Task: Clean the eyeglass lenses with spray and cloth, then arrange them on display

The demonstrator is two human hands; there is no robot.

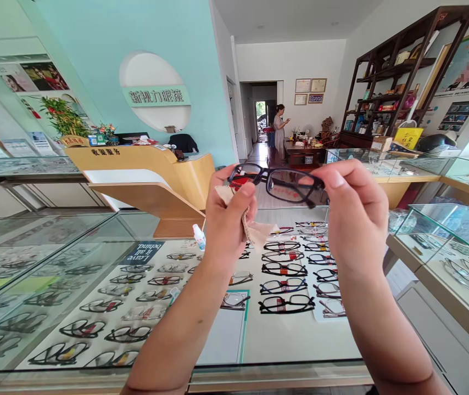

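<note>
I hold a pair of black-framed glasses (288,184) up in front of me with both hands. My left hand (228,219) is closed on a beige cleaning cloth (259,233) and pinches it against the glasses' left lens. My right hand (353,216) is closed on the right end of the frame, by the hinge. The cloth's loose corner hangs down between my hands. Below them lies a glass display counter (300,343).
Under the counter glass lie several rows of eyeglass frames (286,285). A small spray bottle (199,236) stands on the counter by my left wrist. More glass cases (444,241) stand at right, a wooden reception desk (156,181) behind, and a person (279,131) far back.
</note>
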